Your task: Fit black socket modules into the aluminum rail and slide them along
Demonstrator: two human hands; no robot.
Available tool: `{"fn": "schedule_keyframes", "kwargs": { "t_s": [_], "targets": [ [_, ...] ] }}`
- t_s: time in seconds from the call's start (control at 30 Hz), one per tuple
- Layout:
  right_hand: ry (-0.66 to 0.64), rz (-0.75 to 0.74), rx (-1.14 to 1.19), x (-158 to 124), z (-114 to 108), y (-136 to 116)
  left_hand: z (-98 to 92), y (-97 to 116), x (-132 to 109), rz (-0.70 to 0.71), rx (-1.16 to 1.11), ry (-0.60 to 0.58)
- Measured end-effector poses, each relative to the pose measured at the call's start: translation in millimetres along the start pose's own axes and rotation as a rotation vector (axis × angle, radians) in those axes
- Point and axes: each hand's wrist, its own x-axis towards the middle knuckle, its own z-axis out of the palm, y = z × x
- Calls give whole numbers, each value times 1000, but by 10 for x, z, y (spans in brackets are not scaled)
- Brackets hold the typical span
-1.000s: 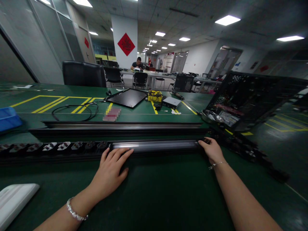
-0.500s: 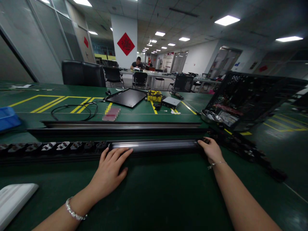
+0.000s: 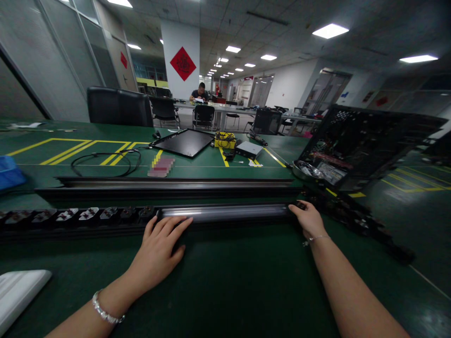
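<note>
Head view, left hand [image 3: 157, 253], right hand [image 3: 308, 218] open on metal rail [image 3: 225, 212], green bench [image 3: 225, 286], office [image 3: 291, 84]

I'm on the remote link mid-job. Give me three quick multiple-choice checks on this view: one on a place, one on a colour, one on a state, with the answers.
1. Where is the left hand?
A) on the long metal rail
B) on the white pad
C) on the yellow box

2. What colour is the bin at the far left of the green bench?
A) red
B) yellow
C) blue

3. How does the black panel lie?
A) propped upright
B) flat on the bench
C) held in a hand

Answers:
1. A: its fingertips lie across the rail.
2. C: the bin shows blue.
3. B: it lies on the bench top behind the rails, with no hand on it.
</note>
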Motion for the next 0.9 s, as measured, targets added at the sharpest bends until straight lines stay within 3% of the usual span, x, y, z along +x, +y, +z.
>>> {"fn": "schedule_keyframes", "kwargs": {
  "t_s": [0.67,0.9],
  "targets": [
    [18,51,-3,93,-40,132,20,-9,-6,7,4,1],
    [197,58,-241,197,-355,186,18,-15,-8,12,2,-1]
  ]
}}
